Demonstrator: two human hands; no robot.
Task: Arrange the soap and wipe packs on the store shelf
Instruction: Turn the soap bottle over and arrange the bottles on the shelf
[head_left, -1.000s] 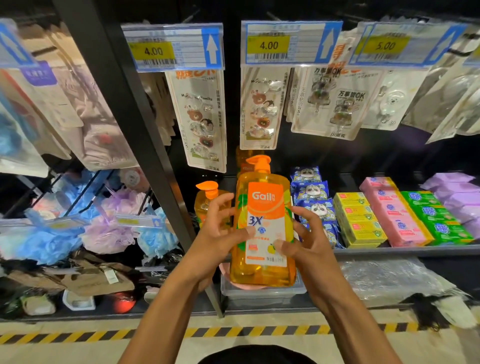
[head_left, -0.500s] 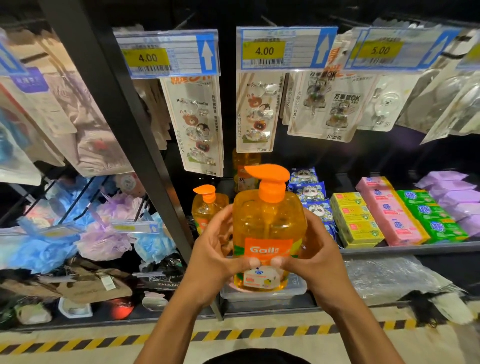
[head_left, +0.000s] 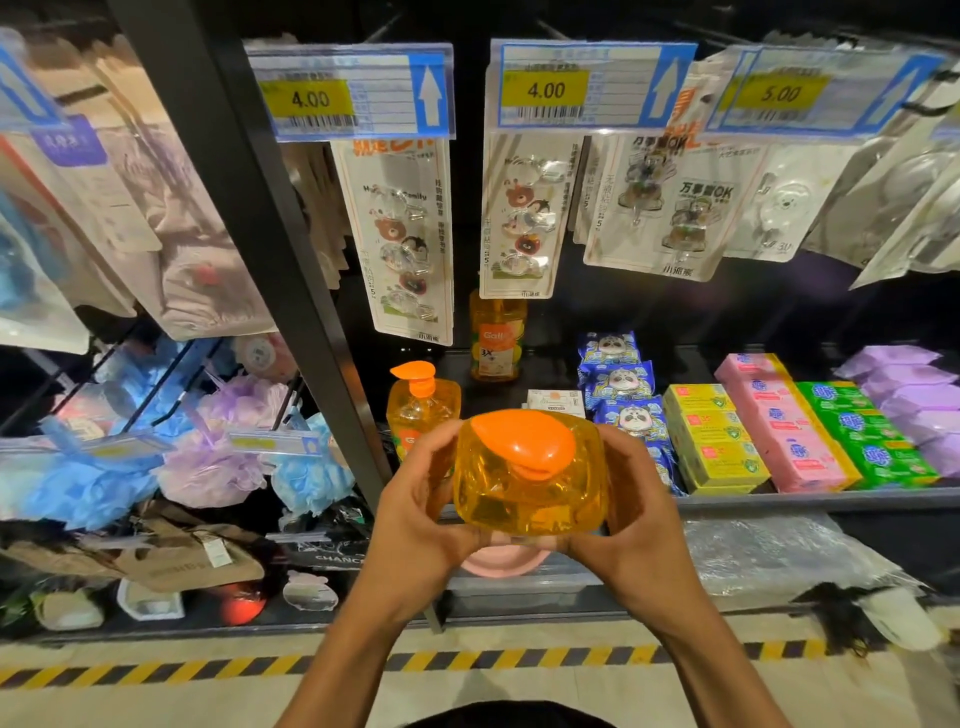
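An orange soap bottle (head_left: 530, 478) with an orange pump cap is tipped toward me, so I look down on its top. My left hand (head_left: 421, 514) grips its left side and my right hand (head_left: 636, 514) grips its right side, in front of the shelf edge (head_left: 810, 500). On the shelf stand two more orange soap bottles, one at the front left (head_left: 421, 410) and one at the back (head_left: 496, 343). Blue panda wipe packs (head_left: 621, 389) lie in a row to the right, then yellow soap boxes (head_left: 714, 436), pink boxes (head_left: 779, 421), green boxes (head_left: 862, 431) and purple packs (head_left: 914, 395).
A black upright post (head_left: 270, 244) divides the shelving. Carded hooks (head_left: 410, 244) hang under price tags (head_left: 353, 93) above the shelf. Bath puffs (head_left: 208, 457) hang at left. A pink dish (head_left: 504, 561) on a clear box and a plastic-wrapped bundle (head_left: 769, 551) sit below the shelf.
The bottle has tipped its top toward me, from upright with the label showing to cap-first. Both hands kept their hold and slid to its sides.
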